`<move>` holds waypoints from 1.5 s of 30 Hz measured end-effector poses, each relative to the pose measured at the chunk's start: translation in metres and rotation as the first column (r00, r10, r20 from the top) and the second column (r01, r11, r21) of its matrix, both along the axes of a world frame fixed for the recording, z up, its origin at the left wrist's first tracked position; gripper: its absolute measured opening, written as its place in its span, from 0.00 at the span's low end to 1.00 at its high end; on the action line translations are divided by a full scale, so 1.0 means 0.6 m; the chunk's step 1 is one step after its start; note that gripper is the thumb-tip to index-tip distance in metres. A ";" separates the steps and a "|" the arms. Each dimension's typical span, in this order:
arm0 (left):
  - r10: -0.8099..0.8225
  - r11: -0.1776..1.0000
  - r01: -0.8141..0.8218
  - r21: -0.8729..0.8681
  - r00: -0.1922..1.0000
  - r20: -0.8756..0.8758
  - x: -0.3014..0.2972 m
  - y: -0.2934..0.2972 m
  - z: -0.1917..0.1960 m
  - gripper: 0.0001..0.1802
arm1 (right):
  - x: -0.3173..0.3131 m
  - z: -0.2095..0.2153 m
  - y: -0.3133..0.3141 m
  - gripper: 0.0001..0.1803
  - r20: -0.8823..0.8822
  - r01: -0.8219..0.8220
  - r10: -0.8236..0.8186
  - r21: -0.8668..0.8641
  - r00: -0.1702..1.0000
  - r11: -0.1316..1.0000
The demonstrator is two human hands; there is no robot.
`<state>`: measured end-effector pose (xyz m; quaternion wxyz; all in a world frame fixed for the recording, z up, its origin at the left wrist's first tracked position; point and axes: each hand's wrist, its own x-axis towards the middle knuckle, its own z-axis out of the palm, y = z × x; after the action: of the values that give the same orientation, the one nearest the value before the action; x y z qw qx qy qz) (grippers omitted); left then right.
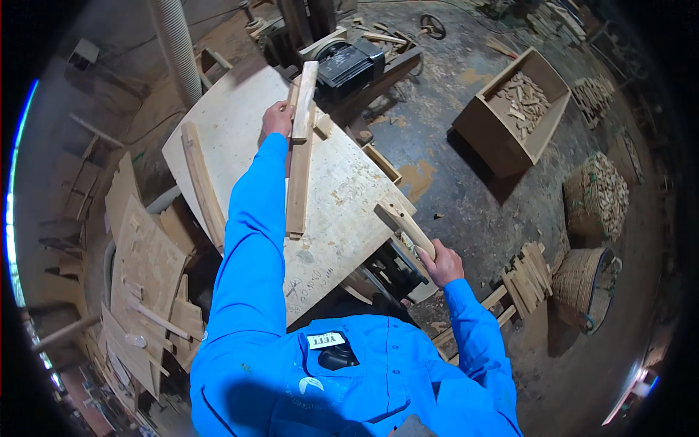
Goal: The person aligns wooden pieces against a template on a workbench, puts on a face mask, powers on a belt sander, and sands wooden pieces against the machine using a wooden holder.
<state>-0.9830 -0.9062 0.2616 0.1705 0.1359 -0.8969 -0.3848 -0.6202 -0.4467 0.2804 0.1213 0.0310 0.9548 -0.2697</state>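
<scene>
My left hand (277, 120) reaches far over the pale worktable (338, 193), its fingers closed at the edge of a short wooden piece (305, 102). That piece lies along a long wooden strip (298, 189) on the tabletop. Exactly how far the fingers wrap around it is partly hidden. At the table's right corner, my right hand (443, 264) grips the near end of another wooden piece (408, 229), thumb on one side. This piece slants across the table edge, away from the hand. Both arms wear blue sleeves.
A second wooden rail (202, 186) lies on the table's left. Beyond the table sits a dark motor (353, 69), beside a ribbed hose (177, 51). To the right stand a wooden bin (488, 135) of offcuts and woven baskets (579, 288). Plywood sheets (142, 255) lean at left.
</scene>
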 end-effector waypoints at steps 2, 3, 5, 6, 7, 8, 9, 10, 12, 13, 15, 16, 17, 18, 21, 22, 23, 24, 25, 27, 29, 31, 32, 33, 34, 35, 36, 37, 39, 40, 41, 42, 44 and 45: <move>0.005 0.993 -0.011 -0.113 0.999 -0.047 0.000 -0.003 -0.004 0.19 | -0.001 0.003 0.001 0.28 0.047 -0.040 0.040 -0.005 0.998 0.999; -0.019 0.994 0.013 -0.111 0.998 -0.054 -0.002 -0.001 -0.006 0.19 | 0.003 -0.001 0.004 0.28 0.040 -0.016 0.016 -0.002 0.999 1.000; -0.013 0.996 0.010 -0.094 0.999 -0.032 -0.005 -0.005 -0.004 0.19 | 0.004 -0.010 0.006 0.28 0.010 -0.018 0.019 -0.015 1.000 1.000; -0.014 0.995 0.009 -0.101 0.999 -0.044 -0.005 -0.019 0.001 0.19 | 0.002 -0.003 0.001 0.28 -0.002 -0.018 0.018 -0.021 1.000 1.000; 0.015 0.994 -0.019 -0.110 0.999 -0.038 -0.003 -0.035 0.007 0.19 | -0.002 0.005 -0.004 0.28 0.006 -0.030 0.030 -0.031 1.000 0.999; 0.040 0.992 -0.043 -0.120 0.999 -0.025 -0.001 -0.045 0.010 0.19 | -0.001 0.009 -0.009 0.28 0.021 -0.038 0.038 -0.042 0.999 0.998; 0.020 0.994 -0.021 -0.110 1.000 -0.017 0.001 -0.015 0.009 0.19 | 0.005 0.007 -0.001 0.28 0.028 -0.017 0.018 -0.032 0.999 0.999; 0.017 0.999 -0.015 -0.032 0.999 0.043 0.004 0.015 0.008 0.19 | 0.012 0.005 0.008 0.28 0.030 0.004 -0.003 -0.041 1.000 0.999; 0.048 0.998 -0.053 0.039 0.994 0.101 0.012 0.020 0.019 0.18 | 0.012 0.012 0.007 0.28 0.020 -0.004 0.005 -0.057 1.000 0.998; 0.055 0.997 -0.059 0.041 0.993 0.102 0.014 0.021 0.023 0.18 | 0.011 0.015 0.007 0.28 0.026 -0.001 0.003 -0.055 1.000 0.998; 0.001 0.994 -0.009 0.106 0.997 0.080 0.015 0.029 0.026 0.17 | 0.011 0.021 0.005 0.28 0.039 0.002 0.000 -0.051 0.999 0.999; 0.008 0.997 -0.012 0.080 0.999 0.049 0.017 0.038 0.023 0.17 | 0.011 0.023 0.005 0.28 0.060 0.011 -0.009 -0.032 0.998 0.999; 0.014 0.997 -0.018 0.080 0.999 0.049 0.014 0.029 0.022 0.17 | 0.009 0.029 0.002 0.28 0.075 0.013 -0.011 -0.017 0.997 1.000; 0.013 1.000 -0.013 -0.005 1.000 -0.002 0.012 0.014 0.017 0.18 | 0.006 0.033 -0.003 0.28 0.071 -0.003 0.004 -0.020 0.997 1.000; 0.006 0.993 -0.013 -0.117 0.998 -0.059 0.007 0.004 -0.002 0.18 | 0.006 0.036 -0.009 0.28 0.066 0.006 -0.003 -0.042 0.998 0.999; 0.007 0.989 -0.017 -0.144 0.998 -0.069 0.005 0.006 -0.007 0.18 | 0.008 0.037 -0.008 0.28 0.075 0.005 -0.003 -0.028 0.997 1.000; 0.002 0.989 -0.013 -0.150 0.997 -0.072 0.002 0.005 -0.011 0.18 | 0.007 0.037 -0.008 0.28 0.078 0.006 -0.005 -0.016 0.997 1.000; 0.003 0.995 -0.007 -0.099 0.999 -0.038 0.001 -0.001 -0.012 0.18 | 0.005 0.031 -0.007 0.28 0.075 0.011 -0.009 -0.023 0.997 1.000; 0.003 0.999 -0.003 -0.049 1.000 -0.003 -0.001 -0.009 -0.010 0.18 | 0.004 0.023 -0.006 0.29 0.043 -0.006 0.007 -0.031 0.999 1.000; -0.009 0.998 0.008 -0.061 1.000 -0.015 0.000 -0.014 -0.006 0.18 | 0.011 0.016 -0.003 0.29 0.021 -0.010 0.011 -0.044 1.000 0.999; -0.020 0.997 0.018 -0.072 0.999 -0.027 0.005 -0.011 0.001 0.18 | 0.006 0.009 0.000 0.30 0.030 -0.024 0.025 -0.032 0.999 0.999; -0.002 0.999 0.001 0.048 1.000 0.013 0.011 -0.002 0.013 0.18 | 0.002 0.004 0.003 0.30 0.050 -0.024 0.025 -0.015 0.998 1.000; -0.013 0.996 0.006 0.089 0.997 0.081 0.016 0.036 0.015 0.18 | 0.009 -0.004 0.013 0.31 0.081 -0.012 0.011 0.020 0.997 1.000; -0.013 0.996 0.006 0.085 0.997 0.076 0.019 0.034 0.020 0.18 | 0.008 -0.005 0.011 0.31 0.075 -0.012 0.011 0.016 0.997 1.000; -0.008 0.998 0.003 0.067 0.997 0.075 0.020 0.028 0.026 0.18 | 0.008 -0.007 0.009 0.29 0.040 -0.010 0.010 0.008 0.999 1.000; 0.003 0.999 -0.007 0.048 0.997 0.074 0.025 0.014 0.032 0.18 | 0.008 -0.005 0.003 0.28 0.006 -0.015 0.015 -0.002 1.000 1.000; 0.014 0.997 -0.019 0.070 0.997 0.082 0.024 0.004 0.037 0.19 | 0.006 -0.004 -0.001 0.28 0.002 -0.019 0.019 -0.004 1.000 1.000; 0.018 0.997 -0.023 0.069 0.997 0.078 0.022 -0.003 0.040 0.19 | 0.001 -0.001 -0.003 0.28 -0.003 -0.028 0.028 -0.013 1.000 1.000; 0.017 0.998 -0.020 0.052 0.998 0.065 0.021 0.022 0.036 0.19 | 0.006 -0.005 0.007 0.28 0.009 -0.015 0.016 -0.003 1.000 1.000; 0.007 0.998 -0.014 0.065 0.995 0.098 0.020 0.040 0.030 0.19 | 0.010 -0.009 0.013 0.29 0.033 -0.010 0.010 0.000 0.999 1.000; 0.015 0.998 -0.022 0.066 0.996 0.093 0.019 0.031 0.028 0.19 | 0.007 -0.005 0.010 0.31 0.046 -0.022 0.022 -0.006 0.999 1.000; 0.013 0.999 -0.017 0.038 0.996 0.088 0.015 0.026 0.025 0.19 | 0.007 -0.001 0.008 0.31 0.042 -0.029 0.029 -0.004 0.999 1.000; 0.025 1.000 -0.026 0.011 0.997 0.072 0.007 0.003 0.014 0.20 | 0.006 0.010 0.001 0.30 0.062 -0.017 0.018 -0.018 0.998 1.000; 0.039 0.998 -0.038 -0.043 0.999 0.033 0.004 -0.010 0.010 0.19 | 0.006 0.012 -0.002 0.30 0.053 -0.028 0.029 -0.021 0.998 0.999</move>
<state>-0.9808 -0.9125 0.2673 0.1657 0.1560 -0.9047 -0.3601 -0.6169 -0.4480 0.2877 0.1507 0.0232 0.9487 -0.2768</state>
